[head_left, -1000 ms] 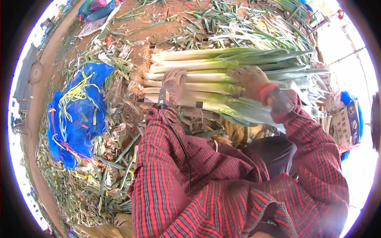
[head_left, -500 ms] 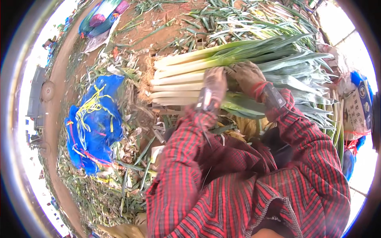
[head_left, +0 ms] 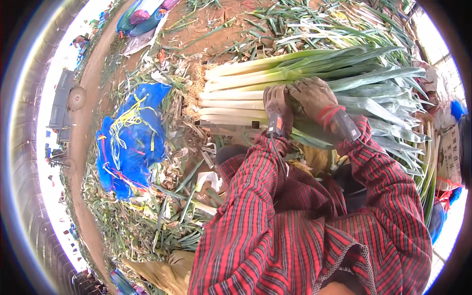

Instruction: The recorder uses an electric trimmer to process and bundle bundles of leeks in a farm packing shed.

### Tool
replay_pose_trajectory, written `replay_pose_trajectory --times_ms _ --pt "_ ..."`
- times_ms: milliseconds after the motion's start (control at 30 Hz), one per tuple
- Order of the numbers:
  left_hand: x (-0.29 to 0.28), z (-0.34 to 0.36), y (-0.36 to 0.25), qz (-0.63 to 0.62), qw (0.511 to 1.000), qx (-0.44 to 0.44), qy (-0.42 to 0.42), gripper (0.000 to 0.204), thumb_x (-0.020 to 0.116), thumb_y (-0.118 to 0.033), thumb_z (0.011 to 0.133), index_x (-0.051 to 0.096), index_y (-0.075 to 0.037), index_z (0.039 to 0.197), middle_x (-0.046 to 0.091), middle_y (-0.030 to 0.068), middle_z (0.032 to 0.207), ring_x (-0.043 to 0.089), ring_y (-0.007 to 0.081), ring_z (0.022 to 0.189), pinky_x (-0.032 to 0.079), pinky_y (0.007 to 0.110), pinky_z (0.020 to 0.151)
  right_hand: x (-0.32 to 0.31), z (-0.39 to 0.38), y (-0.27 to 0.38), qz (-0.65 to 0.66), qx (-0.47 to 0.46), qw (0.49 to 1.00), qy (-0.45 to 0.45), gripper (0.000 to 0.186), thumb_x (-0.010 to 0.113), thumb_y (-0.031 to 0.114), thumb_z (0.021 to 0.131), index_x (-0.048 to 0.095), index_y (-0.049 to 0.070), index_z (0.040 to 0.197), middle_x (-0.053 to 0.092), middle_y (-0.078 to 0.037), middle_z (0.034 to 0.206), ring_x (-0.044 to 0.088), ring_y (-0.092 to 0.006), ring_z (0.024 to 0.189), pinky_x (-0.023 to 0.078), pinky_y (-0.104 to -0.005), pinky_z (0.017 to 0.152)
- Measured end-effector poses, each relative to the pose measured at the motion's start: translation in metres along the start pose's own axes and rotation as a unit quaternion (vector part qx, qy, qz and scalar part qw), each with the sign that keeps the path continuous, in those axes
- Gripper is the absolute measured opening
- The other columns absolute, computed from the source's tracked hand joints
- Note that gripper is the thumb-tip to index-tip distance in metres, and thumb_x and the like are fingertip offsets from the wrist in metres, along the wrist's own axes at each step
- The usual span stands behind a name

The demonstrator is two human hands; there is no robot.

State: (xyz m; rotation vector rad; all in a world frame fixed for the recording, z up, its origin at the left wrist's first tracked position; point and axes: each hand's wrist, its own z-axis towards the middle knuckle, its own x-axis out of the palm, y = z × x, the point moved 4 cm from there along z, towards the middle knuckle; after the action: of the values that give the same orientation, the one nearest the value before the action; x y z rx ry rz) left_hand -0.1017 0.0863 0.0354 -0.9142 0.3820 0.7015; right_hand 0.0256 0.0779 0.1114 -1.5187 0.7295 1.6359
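A row of leeks (head_left: 233, 95) lies side by side in front of me, white stems and roots to the left, broad green leaves to the right. My left hand (head_left: 279, 104), in a dirty glove, is curled over the stems near where white turns green. Right beside it, my gloved right hand (head_left: 314, 98) bends its fingers round the stalks at the start of the leaves. The two hands nearly touch, and their fingertips are partly hidden among the leeks. A small dark device is strapped at each wrist.
Blue netting with yellow ties (head_left: 132, 130) lies on the ground at left. Leaf scraps (head_left: 132, 231) cover the soil around it. More loose leeks (head_left: 339, 32) lie beyond the row. At the right stands a printed white sack (head_left: 448, 157). Bundled netting (head_left: 142, 17) lies far left.
The view has shifted, so the scene sits farther right. My left hand, blurred before, now rests on the stems closer to my right hand, which has kept its place on the leeks.
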Motion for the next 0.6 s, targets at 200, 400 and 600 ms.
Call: replay_pose_trajectory --times_ms 200,400,600 --pt "-0.001 0.009 -0.004 0.057 0.973 -0.016 0.224 0.04 0.069 -0.024 0.083 0.062 -0.004 0.118 0.066 0.0176 0.114 0.058 0.0372 0.115 0.039 0.05 0.11 0.001 0.006 0.001 0.057 0.04 0.995 0.074 0.052 0.07 0.038 0.083 0.064 0.016 0.13 0.068 -0.005 0.12 0.06 -0.0228 0.124 0.041 -0.041 0.106" --pt "-0.011 0.01 -0.013 0.016 0.998 0.048 0.021 0.023 0.052 -0.019 0.1 0.068 -0.003 0.106 0.068 0.0177 0.11 0.059 0.038 0.112 0.042 0.05 0.103 -0.036 -0.032 -0.03 0.007 0.093 0.992 0.088 0.073 0.076 0.05 0.079 0.056 0.014 0.14 0.063 -0.005 0.134 0.055 -0.0252 0.13 0.034 -0.0453 0.115" --pt "-0.004 0.003 0.0 0.019 0.999 0.045 0.015 0.032 0.042 -0.019 0.106 0.069 -0.002 0.109 0.069 0.0197 0.11 0.06 0.0406 0.109 0.043 0.05 0.104 -0.034 -0.066 -0.059 -0.019 0.103 0.995 0.005 0.088 0.078 0.053 0.076 0.049 0.014 0.149 0.06 -0.005 0.138 0.049 -0.025 0.136 0.025 -0.0491 0.123"
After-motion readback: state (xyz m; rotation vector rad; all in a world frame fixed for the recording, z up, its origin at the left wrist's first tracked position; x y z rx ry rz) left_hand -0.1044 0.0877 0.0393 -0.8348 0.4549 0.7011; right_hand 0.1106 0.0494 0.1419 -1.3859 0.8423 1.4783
